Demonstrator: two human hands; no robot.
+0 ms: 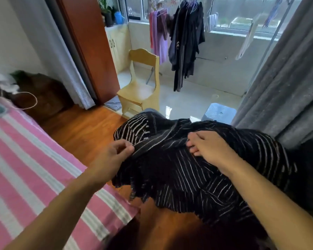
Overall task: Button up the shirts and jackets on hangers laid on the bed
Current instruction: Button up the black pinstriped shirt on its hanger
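A black shirt with thin white stripes point(197, 174) hangs bunched in the air over the wooden floor, to the right of the bed. My left hand point(114, 156) pinches a fold at its left edge between thumb and fingers. My right hand point(208, 148) lies on top of the cloth near its middle, fingers curled into the fabric and gripping it. No hanger or button shows in the bunched cloth. The bed point(34, 168), under a pink, white and grey striped sheet, fills the lower left.
A light wooden chair point(141, 87) stands past the bed at the balcony doorway. Dark and purple clothes hang on a rack point(184, 38) behind it. A grey curtain point(282, 83) drops at the right, a blue stool point(219, 112) beside it. A dark bedside cabinet point(43, 94) sits left.
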